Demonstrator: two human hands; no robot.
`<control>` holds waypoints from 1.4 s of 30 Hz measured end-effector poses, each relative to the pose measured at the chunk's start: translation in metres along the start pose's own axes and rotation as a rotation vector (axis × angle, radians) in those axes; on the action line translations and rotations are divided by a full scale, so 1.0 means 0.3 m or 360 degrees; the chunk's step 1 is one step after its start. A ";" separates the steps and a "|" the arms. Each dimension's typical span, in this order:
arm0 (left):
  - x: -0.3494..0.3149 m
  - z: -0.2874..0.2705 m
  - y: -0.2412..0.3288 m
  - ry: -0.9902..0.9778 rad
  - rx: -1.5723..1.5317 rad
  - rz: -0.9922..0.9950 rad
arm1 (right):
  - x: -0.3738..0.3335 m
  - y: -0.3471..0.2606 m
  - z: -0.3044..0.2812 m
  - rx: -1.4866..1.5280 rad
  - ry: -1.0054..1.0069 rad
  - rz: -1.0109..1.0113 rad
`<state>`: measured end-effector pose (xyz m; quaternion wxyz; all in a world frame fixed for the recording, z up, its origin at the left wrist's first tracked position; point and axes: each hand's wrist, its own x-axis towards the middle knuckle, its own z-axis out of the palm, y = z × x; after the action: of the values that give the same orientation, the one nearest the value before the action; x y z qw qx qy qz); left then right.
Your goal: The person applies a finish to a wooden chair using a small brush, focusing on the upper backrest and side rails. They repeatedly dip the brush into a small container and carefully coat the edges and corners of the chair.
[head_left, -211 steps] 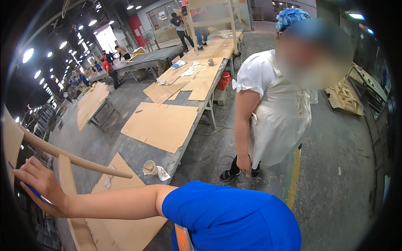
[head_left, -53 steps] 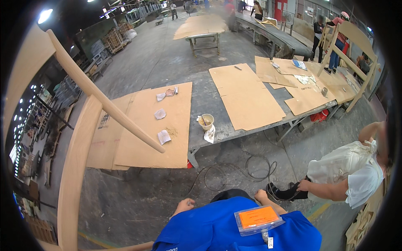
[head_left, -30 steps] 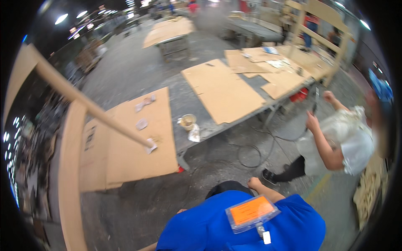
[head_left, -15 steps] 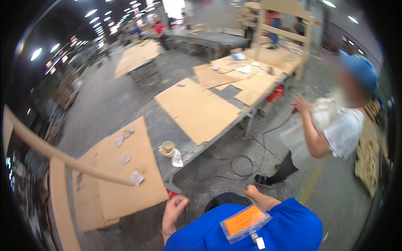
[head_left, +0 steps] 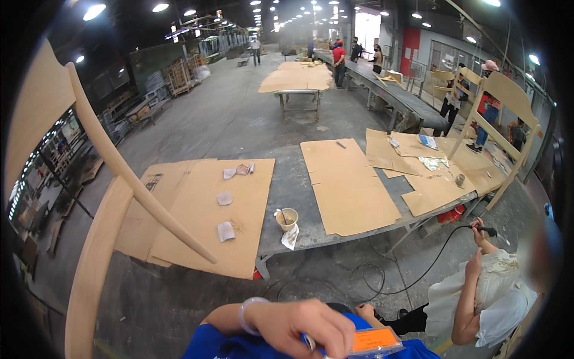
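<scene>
My left hand (head_left: 305, 326), with a pale band round its wrist, is raised in front of my blue shirt. Its fingers are curled round a small thing with a whitish end, too hidden to name, beside the orange badge (head_left: 374, 340) in a clear holder. Only part of my right hand (head_left: 365, 312) shows beyond the badge; its fingers are mostly hidden. To the left, an unpainted wooden chair (head_left: 98, 257) reaches over a cardboard sheet (head_left: 197, 197). On that sheet lie several small whitish pads (head_left: 225, 231). A cup (head_left: 287, 218) with a stick in it stands on the grey table, a crumpled white cloth (head_left: 290, 237) against it.
More cardboard (head_left: 347, 185) covers the table's middle and right, where another wooden chair (head_left: 508, 102) stands. At the right, a co-worker (head_left: 478, 287) holds a dark tool on a black hose (head_left: 418, 278), which loops over the floor. Farther off are another table (head_left: 296, 78) and several people.
My left hand has swung up and inward, across my chest to the badge. The view has turned rightward and lifted, showing more of the hall. The co-worker now has the hose tool in view.
</scene>
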<state>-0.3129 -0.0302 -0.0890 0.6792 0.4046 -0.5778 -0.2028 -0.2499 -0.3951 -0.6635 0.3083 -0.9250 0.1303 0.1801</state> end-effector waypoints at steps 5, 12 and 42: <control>0.019 -0.046 0.039 0.0743 0.0094 0.0062 | 0.020 0.070 0.021 -0.0095 -0.0076 -0.0084; 0.035 0.011 0.096 0.0269 0.0382 0.0229 | 0.061 0.078 -0.035 -0.0225 -0.0068 -0.0067; 0.019 0.174 0.059 0.0324 0.0244 0.0168 | 0.025 0.033 0.108 -0.0138 -0.0165 -0.0145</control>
<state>-0.3646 -0.0404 -0.0712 0.7111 0.4429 -0.5402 -0.0800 -0.2547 -0.3839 -0.6959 0.2822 -0.9319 0.0640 0.2189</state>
